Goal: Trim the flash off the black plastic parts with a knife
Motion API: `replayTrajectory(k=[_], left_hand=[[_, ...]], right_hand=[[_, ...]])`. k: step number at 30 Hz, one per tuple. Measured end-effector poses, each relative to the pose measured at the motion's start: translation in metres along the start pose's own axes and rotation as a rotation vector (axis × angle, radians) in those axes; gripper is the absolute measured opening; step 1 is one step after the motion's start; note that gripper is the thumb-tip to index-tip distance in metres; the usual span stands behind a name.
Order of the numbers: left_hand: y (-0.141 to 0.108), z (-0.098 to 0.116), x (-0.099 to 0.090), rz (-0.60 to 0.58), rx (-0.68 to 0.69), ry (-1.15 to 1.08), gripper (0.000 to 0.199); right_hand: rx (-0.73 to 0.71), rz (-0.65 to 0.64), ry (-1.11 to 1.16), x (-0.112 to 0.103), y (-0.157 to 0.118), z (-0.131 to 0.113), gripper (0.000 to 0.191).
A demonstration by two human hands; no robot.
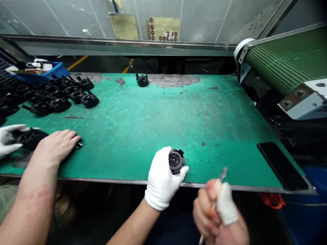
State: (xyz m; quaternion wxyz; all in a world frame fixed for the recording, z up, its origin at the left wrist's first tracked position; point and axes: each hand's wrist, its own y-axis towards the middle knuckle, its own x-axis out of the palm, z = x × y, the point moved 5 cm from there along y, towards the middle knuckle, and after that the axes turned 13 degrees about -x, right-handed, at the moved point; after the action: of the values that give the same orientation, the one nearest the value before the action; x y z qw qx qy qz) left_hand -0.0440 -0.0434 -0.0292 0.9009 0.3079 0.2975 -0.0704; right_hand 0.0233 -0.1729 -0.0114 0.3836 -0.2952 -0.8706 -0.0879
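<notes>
Holding, L hand (163,173): white-gloved, curled round blk disc part (176,160), thumb on near-R rim, fingers far-L; can't tell if part rests on surface (204,119).
Gripping, R hand (217,211): thumb wrapped white, closed on slim blade tool (223,174), blurry.
Disc vs R hand: fwd & to its L; blade & disc apart, no contact.
Axis: disc round, no long one; tool slants fwd & slightly R, tip beside disc, not aimed at it.
Nearer: L hand, touching disc.
Phone (282,166): R & fwd of R hand.
</notes>
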Motion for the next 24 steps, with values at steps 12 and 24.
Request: replayTrajectory(k=[12, 24], left_hand=[[0.046, -0.049, -0.055, -0.322, -0.175, -0.509, 0.065], [0.043, -0.027, -0.026, -0.316, -0.117, -0.195, 0.087]], right_hand=[[-0.196, -0.152, -1.04, -0.056, 0.056, -0.062, 0.04], [-0.399, -0.834, -2.039, -0.002, 0.085, -0.043, 0.041]])
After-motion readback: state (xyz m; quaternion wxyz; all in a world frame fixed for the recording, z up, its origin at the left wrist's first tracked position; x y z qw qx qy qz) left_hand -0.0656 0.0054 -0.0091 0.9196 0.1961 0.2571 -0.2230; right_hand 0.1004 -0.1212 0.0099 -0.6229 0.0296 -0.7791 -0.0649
